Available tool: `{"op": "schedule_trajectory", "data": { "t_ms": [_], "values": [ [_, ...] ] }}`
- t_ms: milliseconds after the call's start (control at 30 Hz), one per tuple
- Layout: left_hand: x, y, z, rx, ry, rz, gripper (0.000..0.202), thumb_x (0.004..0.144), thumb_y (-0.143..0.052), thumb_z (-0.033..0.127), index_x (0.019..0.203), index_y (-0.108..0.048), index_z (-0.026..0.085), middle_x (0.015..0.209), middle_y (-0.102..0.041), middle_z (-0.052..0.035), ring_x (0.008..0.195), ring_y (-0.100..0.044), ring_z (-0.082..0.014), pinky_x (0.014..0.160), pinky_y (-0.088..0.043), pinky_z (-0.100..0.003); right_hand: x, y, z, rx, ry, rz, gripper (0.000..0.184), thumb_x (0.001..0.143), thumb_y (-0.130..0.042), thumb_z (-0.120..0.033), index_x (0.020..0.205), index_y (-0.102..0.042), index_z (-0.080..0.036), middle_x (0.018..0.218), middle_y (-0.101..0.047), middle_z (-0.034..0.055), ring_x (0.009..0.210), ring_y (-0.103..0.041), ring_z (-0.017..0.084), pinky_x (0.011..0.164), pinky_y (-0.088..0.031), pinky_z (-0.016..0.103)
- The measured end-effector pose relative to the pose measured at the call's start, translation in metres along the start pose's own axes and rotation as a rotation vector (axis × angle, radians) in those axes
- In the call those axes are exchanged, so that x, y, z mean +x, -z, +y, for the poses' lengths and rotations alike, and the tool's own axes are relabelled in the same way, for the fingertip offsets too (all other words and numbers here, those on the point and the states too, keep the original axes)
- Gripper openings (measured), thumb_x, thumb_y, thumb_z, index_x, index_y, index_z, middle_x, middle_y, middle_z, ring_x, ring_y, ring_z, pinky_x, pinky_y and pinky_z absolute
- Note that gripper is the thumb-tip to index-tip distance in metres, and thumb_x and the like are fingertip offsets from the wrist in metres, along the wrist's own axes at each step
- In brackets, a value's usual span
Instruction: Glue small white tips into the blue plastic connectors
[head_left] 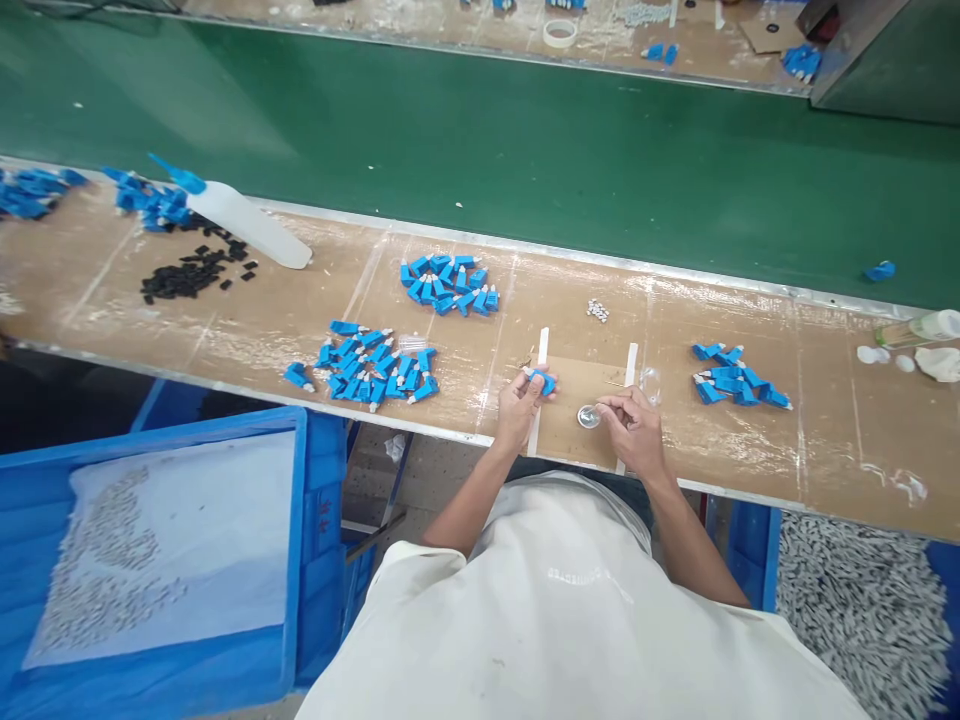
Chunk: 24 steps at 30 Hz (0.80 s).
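Note:
My left hand [517, 405] is closed on a small blue plastic piece [541, 381] with a white tip, held between thumb and fingers just above the work mat. My right hand [634, 425] is pinched, its fingertips at the rim of a small round dish [589, 416] with shiny contents. What those fingers grip is too small to make out. A thin stick [613, 383] shows beside the right fingers; whether it is held I cannot tell. Under both hands lies a brown cardboard mat [574, 375], with white tape strips along its sides. Beyond it sits a little heap of whitish bits [598, 311].
Blue pieces lie in groups left [375, 365], behind [450, 284] and right [739, 377]. A white squeeze bottle [247, 225] lies near black parts [187, 275]. A green belt [480, 150] runs behind. Blue bins [300, 540] stand below the table's front edge.

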<state>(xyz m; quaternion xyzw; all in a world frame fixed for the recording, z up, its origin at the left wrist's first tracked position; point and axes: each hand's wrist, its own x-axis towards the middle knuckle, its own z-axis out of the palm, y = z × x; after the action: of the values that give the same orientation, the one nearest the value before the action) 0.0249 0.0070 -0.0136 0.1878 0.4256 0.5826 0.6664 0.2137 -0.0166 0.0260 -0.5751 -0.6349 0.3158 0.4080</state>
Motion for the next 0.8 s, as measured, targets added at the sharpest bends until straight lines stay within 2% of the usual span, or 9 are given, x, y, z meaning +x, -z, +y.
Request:
{"op": "schedule_trajectory", "data": {
  "t_ms": [100,200,400,500,600,700,800],
  "values": [
    [0.0,0.0,0.0,-0.022,0.005,-0.004,0.064,0.064,-0.091,0.055,0.107,-0.072,0.012,0.092,-0.074,-0.0076,0.085,-0.072,-0.0182,0.075,-0.054,-0.029,0.001,-0.002,-0.001,-0.017,0.03,0.028,0.026,0.092,-0.064,-0.044,0.083,-0.076,-0.023,0.073,-0.06,0.0042,0.064,-0.05,0.018,0.06,-0.043,0.033],
    [0.0,0.0,0.001,-0.027,0.013,-0.019,0.066,0.064,-0.091,0.057,0.109,-0.072,0.013,0.092,-0.075,-0.008,0.088,-0.073,-0.0198,0.075,-0.054,-0.029,0.0,-0.003,-0.001,-0.022,0.031,0.0,0.027,0.093,-0.064,-0.044,0.082,-0.076,-0.023,0.075,-0.06,0.0047,0.063,-0.05,0.018,0.057,-0.041,0.033],
    [-0.003,-0.001,0.005,-0.017,0.038,-0.017,0.063,0.073,-0.086,0.054,0.118,-0.069,0.012,0.095,-0.076,-0.0103,0.1,-0.073,-0.0233,0.084,-0.056,-0.033,-0.002,0.0,-0.002,-0.016,-0.029,-0.066,0.024,0.09,-0.067,-0.041,0.077,-0.075,-0.022,0.071,-0.056,0.0024,0.059,-0.047,0.015,0.057,-0.041,0.032],
    [-0.006,-0.002,0.009,-0.011,0.028,-0.026,0.059,0.07,-0.087,0.057,0.107,-0.066,0.016,0.094,-0.076,-0.0086,0.099,-0.074,-0.023,0.085,-0.057,-0.033,0.001,0.003,0.001,0.063,-0.148,-0.028,0.029,0.086,-0.069,-0.047,0.074,-0.072,-0.021,0.072,-0.059,0.0022,0.061,-0.049,0.014,0.056,-0.042,0.029],
    [-0.011,-0.004,0.014,0.002,0.046,-0.085,0.058,0.065,-0.089,0.059,0.096,-0.061,0.018,0.091,-0.075,-0.0065,0.095,-0.074,-0.0226,0.085,-0.058,-0.034,0.004,0.008,0.005,0.287,-0.331,-0.005,0.037,0.077,-0.076,-0.056,0.075,-0.068,-0.021,0.071,-0.061,0.0014,0.06,-0.05,0.013,0.05,-0.039,0.025],
    [-0.02,-0.009,0.016,0.009,0.083,-0.163,0.056,0.066,-0.089,0.057,0.095,-0.06,0.018,0.091,-0.074,-0.0055,0.091,-0.074,-0.0211,0.084,-0.058,-0.035,0.006,0.014,0.006,0.528,-0.481,-0.008,0.043,0.067,-0.084,-0.059,0.075,-0.065,-0.021,0.072,-0.061,0.0011,0.059,-0.051,0.013,0.045,-0.036,0.023],
    [-0.028,-0.014,0.016,0.0,0.114,-0.221,0.052,0.069,-0.088,0.056,0.095,-0.062,0.019,0.085,-0.07,-0.0024,0.086,-0.073,-0.0196,0.077,-0.058,-0.032,0.008,0.02,0.002,0.649,-0.527,-0.042,0.045,0.065,-0.087,-0.058,0.075,-0.063,-0.022,0.077,-0.065,0.0029,0.062,-0.055,0.013,0.046,-0.039,0.024]
  ]
}}
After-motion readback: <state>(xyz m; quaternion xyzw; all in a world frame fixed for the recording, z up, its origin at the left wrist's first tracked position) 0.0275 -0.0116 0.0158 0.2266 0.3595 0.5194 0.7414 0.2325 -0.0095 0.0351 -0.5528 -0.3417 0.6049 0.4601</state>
